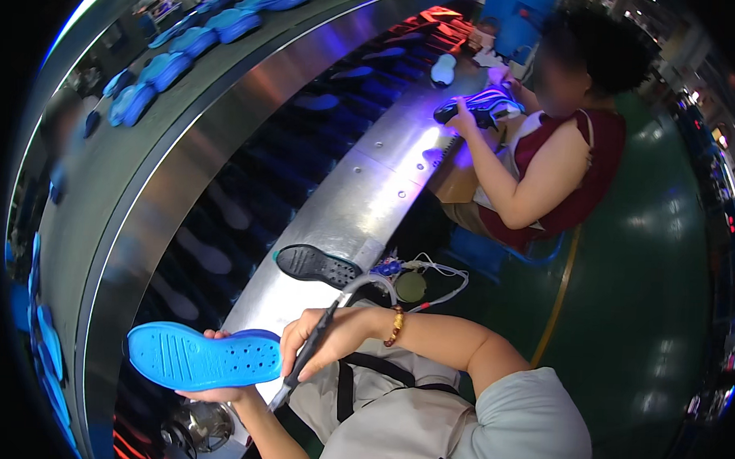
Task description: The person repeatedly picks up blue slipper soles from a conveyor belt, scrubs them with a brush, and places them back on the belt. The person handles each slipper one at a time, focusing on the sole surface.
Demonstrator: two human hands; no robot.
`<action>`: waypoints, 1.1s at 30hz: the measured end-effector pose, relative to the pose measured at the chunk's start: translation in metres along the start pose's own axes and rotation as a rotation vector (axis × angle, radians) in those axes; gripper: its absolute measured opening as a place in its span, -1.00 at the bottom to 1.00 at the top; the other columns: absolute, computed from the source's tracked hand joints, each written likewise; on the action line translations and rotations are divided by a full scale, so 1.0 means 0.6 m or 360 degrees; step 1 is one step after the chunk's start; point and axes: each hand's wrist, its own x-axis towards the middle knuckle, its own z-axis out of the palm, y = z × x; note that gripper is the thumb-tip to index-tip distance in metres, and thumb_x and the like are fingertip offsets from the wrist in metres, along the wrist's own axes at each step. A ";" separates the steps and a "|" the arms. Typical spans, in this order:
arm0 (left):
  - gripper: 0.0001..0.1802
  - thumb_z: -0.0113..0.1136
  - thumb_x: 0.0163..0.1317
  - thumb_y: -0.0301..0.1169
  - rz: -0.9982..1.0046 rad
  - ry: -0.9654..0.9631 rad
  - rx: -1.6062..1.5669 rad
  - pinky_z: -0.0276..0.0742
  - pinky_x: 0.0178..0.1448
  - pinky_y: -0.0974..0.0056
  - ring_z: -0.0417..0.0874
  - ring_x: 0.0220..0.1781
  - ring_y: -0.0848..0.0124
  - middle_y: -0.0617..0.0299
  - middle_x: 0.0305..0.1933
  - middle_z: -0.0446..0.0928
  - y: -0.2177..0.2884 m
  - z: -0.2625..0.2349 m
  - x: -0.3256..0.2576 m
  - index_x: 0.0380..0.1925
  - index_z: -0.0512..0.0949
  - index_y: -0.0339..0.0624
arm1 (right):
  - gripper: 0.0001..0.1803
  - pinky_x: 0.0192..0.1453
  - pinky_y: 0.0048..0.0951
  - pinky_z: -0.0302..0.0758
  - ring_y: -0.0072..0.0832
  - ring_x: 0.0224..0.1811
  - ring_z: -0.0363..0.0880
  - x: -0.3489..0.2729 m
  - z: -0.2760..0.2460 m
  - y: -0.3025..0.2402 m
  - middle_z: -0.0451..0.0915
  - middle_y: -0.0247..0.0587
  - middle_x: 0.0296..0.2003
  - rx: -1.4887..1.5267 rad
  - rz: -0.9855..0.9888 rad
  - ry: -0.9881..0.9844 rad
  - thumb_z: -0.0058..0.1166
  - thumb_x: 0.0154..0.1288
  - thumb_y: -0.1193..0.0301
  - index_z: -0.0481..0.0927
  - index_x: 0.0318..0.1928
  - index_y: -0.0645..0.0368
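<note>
A bright blue shoe sole lies across my left hand, whose fingers wrap its edges from below. The sole's face with grooves and small holes is turned up. My right hand grips a black pen-shaped tool with a grey hose running from its upper end. The tool slants down past the holed end of the sole, and its tip is hard to make out. Beyond my right hand, a black sole with holes rests on the metal bench.
A round metal pot stands below the blue sole. Loose tubing hangs beside the bench. At left, a raised belt carries several blue soles. A seated co-worker handles a shoe farther along, near a pale sole.
</note>
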 end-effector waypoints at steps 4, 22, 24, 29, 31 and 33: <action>0.08 -0.55 0.02 0.45 -0.0050 0.0136 0.0028 0.37 0.16 0.11 0.52 -0.08 0.14 -0.05 -0.10 0.47 -0.007 0.001 -0.006 0.07 0.27 -0.42 | -0.76 -0.21 -0.60 0.44 -0.62 -0.31 0.52 0.017 0.002 0.040 0.60 -0.22 -0.34 0.0211 0.0090 0.0472 0.20 0.05 0.52 0.60 -0.20 0.26; -0.15 -0.03 0.15 0.18 -0.0104 -0.0163 -0.0676 0.44 0.00 -0.19 0.43 0.12 0.06 -0.02 0.22 0.29 0.004 0.050 -0.032 0.29 0.03 -0.11 | -0.77 -0.26 -0.53 0.47 -0.52 -0.38 0.57 0.025 0.064 -0.027 0.63 -0.13 -0.36 -0.0190 0.0001 0.0289 0.23 -0.01 0.56 0.63 -0.25 0.27; -0.14 -0.08 0.16 0.20 -0.0151 -0.0180 -0.0658 0.42 0.02 -0.17 0.42 0.12 0.06 -0.02 0.21 0.28 0.019 0.032 -0.030 0.30 0.03 -0.10 | -0.77 -0.23 -0.53 0.49 -0.50 -0.35 0.59 0.025 0.059 -0.035 0.64 -0.09 -0.33 0.0139 0.0053 0.0179 0.21 -0.01 0.60 0.62 -0.25 0.31; -0.09 -0.19 0.15 0.27 -0.0293 -0.0010 -0.0170 0.45 0.02 -0.17 0.38 0.17 -0.02 -0.07 0.28 0.17 0.005 0.016 -0.044 0.34 -0.11 -0.06 | -0.79 -0.28 -0.67 0.43 -0.69 -0.36 0.51 0.023 0.050 -0.014 0.61 -0.26 -0.32 -0.0013 0.0036 0.0567 0.09 0.14 0.57 0.59 -0.17 0.29; -0.10 -0.19 0.17 0.24 -0.0346 0.0085 -0.0254 0.49 -0.02 -0.16 0.40 0.15 -0.01 -0.07 0.29 0.17 0.003 0.002 -0.052 0.33 -0.07 -0.13 | -0.76 -0.10 -0.60 0.42 -0.63 -0.18 0.49 0.017 0.059 0.008 0.59 -0.20 -0.22 -0.0113 -0.0128 0.0523 0.07 0.14 0.59 0.57 -0.14 0.28; -0.13 -0.20 0.19 0.22 -0.0289 0.0144 -0.0125 0.55 -0.06 -0.07 0.48 0.07 0.04 -0.05 0.23 0.26 -0.003 -0.020 -0.062 0.30 -0.01 -0.20 | -0.76 -0.13 -0.57 0.45 -0.60 -0.19 0.54 0.021 0.071 0.031 0.61 -0.19 -0.24 -0.0021 -0.0115 0.0550 0.09 0.11 0.59 0.57 -0.16 0.29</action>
